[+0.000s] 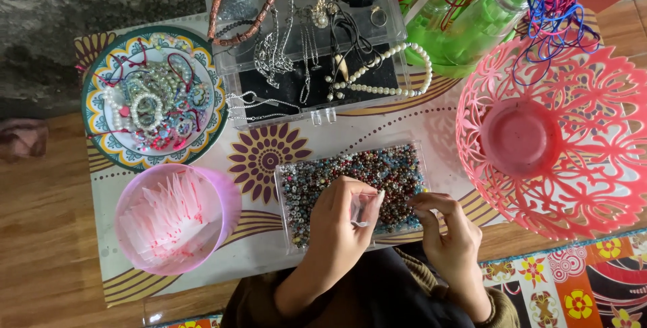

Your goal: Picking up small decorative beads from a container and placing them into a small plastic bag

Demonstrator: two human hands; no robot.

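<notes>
1. The left hand is curled over the near edge of a clear flat bead tray, fingers closed on a small clear plastic bag.
2. The right hand sits just beside it at the tray's right corner, fingertips pinched together; whether a bead lies between them is too small to tell.
3. The tray is full of small mixed beads in blue, red, brown and silver, and lies at the near middle of the worktop.
4. Behind it stands a clear plastic jewellery box holding chains, rings, a copper-coloured bracelet and a white pearl necklace that hangs over its right edge.
5. To the left, a patterned round plate carries a heap of bead bracelets.
6. A pink tub near the left corner holds a stack of small clear bags.
7. On the right stands a pink openwork plastic basket, with a green plastic container behind it.
8. The worktop has a pale cover printed with brown and yellow flowers and stands on a wooden floor.
</notes>
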